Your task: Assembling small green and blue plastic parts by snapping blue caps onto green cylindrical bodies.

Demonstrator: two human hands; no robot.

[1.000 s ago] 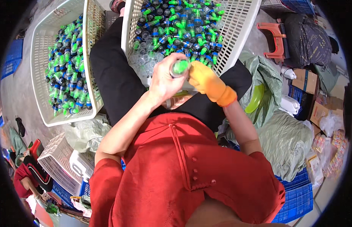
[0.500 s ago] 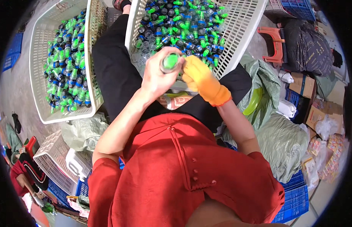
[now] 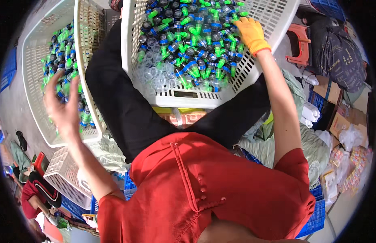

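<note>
Green-tipped bottles [image 3: 192,67], heaped in two white crates [image 3: 126,44]; held left hand [image 3: 65,109] spread, apparently empty, gloved right hand [image 3: 252,34] partly curled, grasp indiscernible; risked mixing with clear cups [image 3: 157,79], loose alongside, through hasty scooping.

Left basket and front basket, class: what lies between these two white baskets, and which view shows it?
The person's left leg, in black trousers, lies between the left basket and the front basket; the head view shows it.
</note>
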